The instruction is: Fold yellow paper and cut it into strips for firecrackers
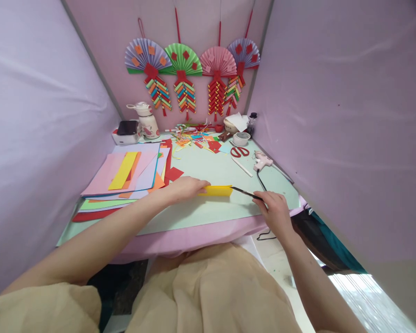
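Note:
A folded yellow paper strip (216, 190) lies on the pale green mat (208, 215) near the table's front edge. My left hand (184, 188) rests on the strip's left end, its fingers flat and pressed down on the paper. My right hand (275, 212) is closed around the handle of a thin dark tool (245, 192), and the tool's tip points left and touches the strip's right end.
A stack of coloured paper sheets (129, 178) lies at the left. Paper scraps (194, 138), red scissors (239, 151), a glue gun (263, 160) with its cord, a tape roll (241, 138) and a jug (147, 121) sit further back. Paper fans (190, 64) hang on the back wall.

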`<state>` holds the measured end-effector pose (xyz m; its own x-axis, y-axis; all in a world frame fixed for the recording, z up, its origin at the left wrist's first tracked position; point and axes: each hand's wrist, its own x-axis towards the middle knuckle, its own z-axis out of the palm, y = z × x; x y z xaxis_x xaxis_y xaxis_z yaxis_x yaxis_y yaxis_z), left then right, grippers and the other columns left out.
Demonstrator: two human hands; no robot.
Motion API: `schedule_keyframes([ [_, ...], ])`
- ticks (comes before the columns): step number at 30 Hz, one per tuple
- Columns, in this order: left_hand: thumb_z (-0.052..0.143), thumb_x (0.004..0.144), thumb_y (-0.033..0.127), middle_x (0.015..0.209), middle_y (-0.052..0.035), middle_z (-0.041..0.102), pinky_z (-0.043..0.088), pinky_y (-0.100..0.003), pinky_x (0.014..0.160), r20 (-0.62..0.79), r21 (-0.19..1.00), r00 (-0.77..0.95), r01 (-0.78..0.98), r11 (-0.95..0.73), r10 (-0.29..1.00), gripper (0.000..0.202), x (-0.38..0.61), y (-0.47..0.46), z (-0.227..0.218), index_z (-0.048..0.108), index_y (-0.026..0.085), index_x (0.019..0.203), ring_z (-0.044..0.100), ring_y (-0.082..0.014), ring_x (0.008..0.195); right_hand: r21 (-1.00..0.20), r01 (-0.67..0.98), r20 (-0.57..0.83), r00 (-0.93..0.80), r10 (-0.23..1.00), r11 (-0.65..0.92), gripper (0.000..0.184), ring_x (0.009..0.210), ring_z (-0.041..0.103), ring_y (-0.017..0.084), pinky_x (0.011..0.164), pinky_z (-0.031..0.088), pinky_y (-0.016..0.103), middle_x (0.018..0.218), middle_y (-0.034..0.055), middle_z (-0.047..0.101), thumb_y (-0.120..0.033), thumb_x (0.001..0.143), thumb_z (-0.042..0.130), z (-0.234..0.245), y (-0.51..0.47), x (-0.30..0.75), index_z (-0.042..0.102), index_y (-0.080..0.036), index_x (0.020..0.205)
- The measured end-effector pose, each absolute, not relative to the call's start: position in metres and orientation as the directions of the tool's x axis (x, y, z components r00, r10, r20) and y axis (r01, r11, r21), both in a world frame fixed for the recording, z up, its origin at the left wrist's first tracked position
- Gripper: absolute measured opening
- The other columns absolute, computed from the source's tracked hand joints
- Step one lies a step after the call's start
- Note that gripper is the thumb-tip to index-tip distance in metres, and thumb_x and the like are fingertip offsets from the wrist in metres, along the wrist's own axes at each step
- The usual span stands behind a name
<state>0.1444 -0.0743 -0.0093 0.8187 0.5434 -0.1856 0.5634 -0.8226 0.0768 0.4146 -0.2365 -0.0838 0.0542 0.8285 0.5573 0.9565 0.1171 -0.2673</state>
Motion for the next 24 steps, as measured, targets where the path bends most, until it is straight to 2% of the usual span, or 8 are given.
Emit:
schedule_keyframes([
  [5, 0.037, 0.093, 0.035, 0.108, -0.0069, 0.068, 0.041, -0.028, 0.071, -0.184, 0.046, 0.825, 0.550, -0.834, 0.534, 0.037, 0.145, -0.075, -0.009, 0.054, 0.027, 0.125, 0.063, -0.0231, 0.093, -0.258, 0.959, 0.538, 0.046, 0.842, 0.113, 0.023, 0.091, 0.061, 0.021, 0.085, 0.036, 0.035, 0.094, 0.0067, 0.069, -0.032, 0.094, 0.044, -0.086, -0.234, 0.414, 0.062, -0.021, 0.105],
  [9, 0.036, 0.092, 0.033, 0.087, -0.0074, 0.068, 0.039, -0.027, 0.064, -0.186, 0.025, 0.816, 0.560, -0.828, 0.547, 0.032, 0.147, -0.077, -0.005, 0.063, 0.024, 0.107, 0.062, -0.0218, 0.078, -0.252, 0.961, 0.503, 0.028, 0.864, 0.116, 0.024, 0.091, 0.061, 0.022, 0.083, 0.037, 0.036, 0.095, 0.0073, 0.069, -0.030, 0.093, 0.045, -0.086, -0.231, 0.412, 0.063, -0.021, 0.105],
  [12, 0.035, 0.092, 0.033, 0.076, -0.0059, 0.065, 0.036, -0.026, 0.059, -0.156, 0.076, 0.848, 0.521, -0.850, 0.506, 0.030, 0.151, -0.074, 0.002, 0.063, 0.021, 0.094, 0.059, -0.0192, 0.069, -0.261, 0.957, 0.467, 0.009, 0.884, 0.128, 0.024, 0.091, 0.062, 0.022, 0.081, 0.039, 0.035, 0.095, 0.0073, 0.069, -0.030, 0.093, 0.046, -0.081, -0.232, 0.414, 0.063, -0.020, 0.105],
  [15, 0.035, 0.092, 0.034, 0.076, -0.0044, 0.063, 0.034, -0.025, 0.058, -0.146, 0.188, 0.894, 0.446, -0.875, 0.425, 0.029, 0.160, -0.061, 0.003, 0.061, 0.020, 0.088, 0.056, -0.0173, 0.069, -0.276, 0.951, 0.389, -0.024, 0.921, 0.142, 0.024, 0.089, 0.062, 0.022, 0.079, 0.041, 0.035, 0.095, 0.0064, 0.069, -0.030, 0.092, 0.046, -0.072, -0.238, 0.420, 0.063, -0.022, 0.105],
  [19, 0.038, 0.090, 0.034, 0.079, -0.0026, 0.063, 0.037, -0.024, 0.062, -0.212, 0.308, 0.919, 0.384, -0.870, 0.331, 0.028, 0.180, -0.039, -0.008, 0.059, 0.019, 0.081, 0.054, -0.0155, 0.070, -0.311, 0.937, 0.251, -0.080, 0.965, 0.159, 0.025, 0.085, 0.062, 0.020, 0.077, 0.042, 0.034, 0.095, 0.0044, 0.069, -0.029, 0.092, 0.044, -0.063, -0.244, 0.433, 0.064, -0.024, 0.105],
  [21, 0.037, 0.090, 0.036, 0.080, -0.0023, 0.064, 0.038, -0.023, 0.062, -0.238, 0.314, 0.917, 0.384, -0.868, 0.320, 0.031, 0.191, -0.031, -0.016, 0.060, 0.018, 0.080, 0.054, -0.0151, 0.070, -0.333, 0.932, 0.202, -0.075, 0.977, 0.141, 0.026, 0.085, 0.062, 0.020, 0.075, 0.043, 0.033, 0.096, 0.0040, 0.069, -0.028, 0.092, 0.042, -0.061, -0.244, 0.439, 0.064, -0.025, 0.105],
  [24, 0.036, 0.091, 0.037, 0.082, -0.0030, 0.065, 0.039, -0.025, 0.064, -0.247, 0.255, 0.897, 0.425, -0.868, 0.367, 0.032, 0.203, -0.026, -0.025, 0.061, 0.018, 0.082, 0.056, -0.0160, 0.070, -0.349, 0.933, 0.147, -0.033, 0.989, 0.083, 0.026, 0.084, 0.063, 0.020, 0.069, 0.044, 0.030, 0.097, 0.0032, 0.069, -0.028, 0.091, 0.041, -0.061, -0.242, 0.443, 0.065, -0.026, 0.102],
])
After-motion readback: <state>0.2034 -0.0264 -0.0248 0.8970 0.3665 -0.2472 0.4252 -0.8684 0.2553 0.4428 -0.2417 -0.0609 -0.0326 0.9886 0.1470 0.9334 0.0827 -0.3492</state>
